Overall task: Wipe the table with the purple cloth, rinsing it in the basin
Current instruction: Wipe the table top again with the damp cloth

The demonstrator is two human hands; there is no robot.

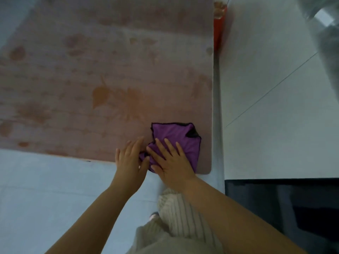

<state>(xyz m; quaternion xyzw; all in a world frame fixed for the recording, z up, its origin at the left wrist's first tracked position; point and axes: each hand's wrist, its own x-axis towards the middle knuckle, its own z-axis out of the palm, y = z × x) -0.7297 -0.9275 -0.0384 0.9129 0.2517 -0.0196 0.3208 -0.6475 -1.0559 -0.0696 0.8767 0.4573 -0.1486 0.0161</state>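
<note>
1. The purple cloth (pixel 183 136) lay crumpled on the leaf-patterned surface (pixel 91 70), towards its 5 o'clock corner and just inside the right edge; a dark fold showed at the cloth's 1 o'clock corner.
2. The right hand (pixel 171 162) pressed flat on the cloth's near half, its fingers (pixel 169 145) straight and spread, released rather than clenched. It hid the cloth beneath its palm.
3. The left hand (pixel 129 160) rested just beside it at 9 o'clock, fingers straight on the surface. Its thumb met a bunched bit of cloth, but whether it pinched that bit could not be told.
4. A red object (pixel 219 33) stood against the surface's right edge at 1 o'clock, mostly hidden behind it.
5. A grey blurred shape (pixel 326 43) at 2 o'clock was cut off by the frame and could not be made out.
6. A black object (pixel 275 198) at 4 o'clock lay on the pale tiled floor (pixel 275 88), also cut off.
7. A cream ribbed garment (pixel 179 213) showed between the forearms at 6 o'clock.
</note>
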